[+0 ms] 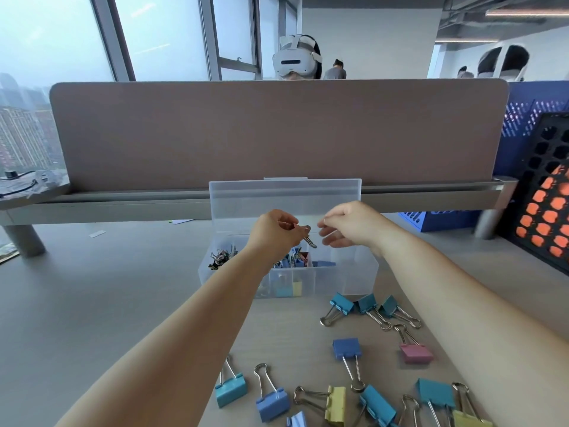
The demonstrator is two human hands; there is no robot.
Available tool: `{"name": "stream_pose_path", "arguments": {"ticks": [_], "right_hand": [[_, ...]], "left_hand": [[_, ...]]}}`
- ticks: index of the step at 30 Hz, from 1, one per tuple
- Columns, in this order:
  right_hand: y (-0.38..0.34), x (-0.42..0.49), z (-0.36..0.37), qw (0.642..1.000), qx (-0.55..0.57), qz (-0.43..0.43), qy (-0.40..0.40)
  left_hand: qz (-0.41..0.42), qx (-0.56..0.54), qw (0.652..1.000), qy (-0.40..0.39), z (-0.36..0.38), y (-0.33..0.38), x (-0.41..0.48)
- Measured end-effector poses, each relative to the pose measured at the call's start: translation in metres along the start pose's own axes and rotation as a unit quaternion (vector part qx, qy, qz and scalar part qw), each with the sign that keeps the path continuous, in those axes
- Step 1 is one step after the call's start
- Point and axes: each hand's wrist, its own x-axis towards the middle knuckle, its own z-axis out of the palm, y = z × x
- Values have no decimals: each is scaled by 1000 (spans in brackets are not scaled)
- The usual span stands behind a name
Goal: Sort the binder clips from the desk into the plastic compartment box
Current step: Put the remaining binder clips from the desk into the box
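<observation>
A clear plastic compartment box (348, 278) stands open on the desk, its lid (284, 195) upright behind it. Small dark clips (219, 257) fill its back left compartment; blue and pink ones (297, 258) lie in the middle; a teal and a yellow clip (289, 289) sit in front. My left hand (275, 231) hovers over the box and pinches a small binder clip (308, 238) whose wire handles hang down. My right hand (348, 224) floats just to its right, fingers loosely curled and holding nothing. Several large coloured clips (348, 349) lie on the desk in front.
A brown partition (277, 131) closes off the desk's far side, with a grey rail beneath. A black and orange perforated rack (548, 204) and a blue basket (446, 218) stand at the right. Paper scraps (98, 233) lie at the left.
</observation>
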Motion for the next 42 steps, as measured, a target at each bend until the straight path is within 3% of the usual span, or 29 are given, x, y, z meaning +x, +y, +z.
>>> {"name": "stream_pose_path", "arguments": {"ticks": [2, 5, 7, 10, 12, 15, 17, 22, 26, 29, 32, 36, 42], "right_hand": [[-1, 1, 1, 1000, -23, -17, 12], [-1, 0, 0, 997, 57, -15, -39], [1, -1, 1, 995, 63, -24, -68], [8, 1, 7, 998, 6, -46, -29], [13, 4, 11, 998, -43, -48, 21], [15, 6, 15, 992, -115, -21, 47], [13, 4, 18, 987, -157, -13, 38], [7, 1, 18, 976, -207, -65, 31], [7, 2, 16, 983, -158, -90, 25], [6, 3, 14, 989, -99, -106, 41], [5, 6, 11, 994, -33, -89, 47], [5, 5, 14, 994, -37, -93, 41], [10, 1, 19, 994, -61, -86, -1]], "left_hand": [[4, 39, 999, 11, 3, 0, 1], [13, 70, 997, 15, 6, 2, 4], [16, 44, 999, 0, 7, 3, 5], [24, -8, 999, -31, 6, 4, 5], [62, 103, 993, -16, 2, -1, 10], [72, 330, 941, -27, -5, -11, 16], [70, 388, 918, -43, -5, -16, 15], [132, 415, 899, -45, 0, -16, 12], [155, 443, 881, -53, -1, -14, 11], [137, 363, 921, -24, -9, -4, 11], [103, 306, 945, -60, -17, 5, 12], [74, 378, 915, -121, -12, 2, 12], [61, 473, 870, -123, -5, -5, 12]]}}
